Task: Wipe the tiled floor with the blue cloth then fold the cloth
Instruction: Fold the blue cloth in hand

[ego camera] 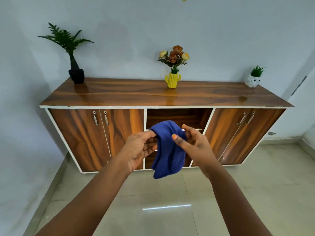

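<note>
Both hands grip the blue cloth [167,149] in mid-air above the tiled floor [170,193]: left hand [141,148] pinching 1 edge, right hand [192,143] thumb clamped. I'd match corners before creasing.

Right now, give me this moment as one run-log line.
blue cloth: draped, held up off tiled floor | left hand: gripping cloth | right hand: gripping cloth | stage: folding
</note>
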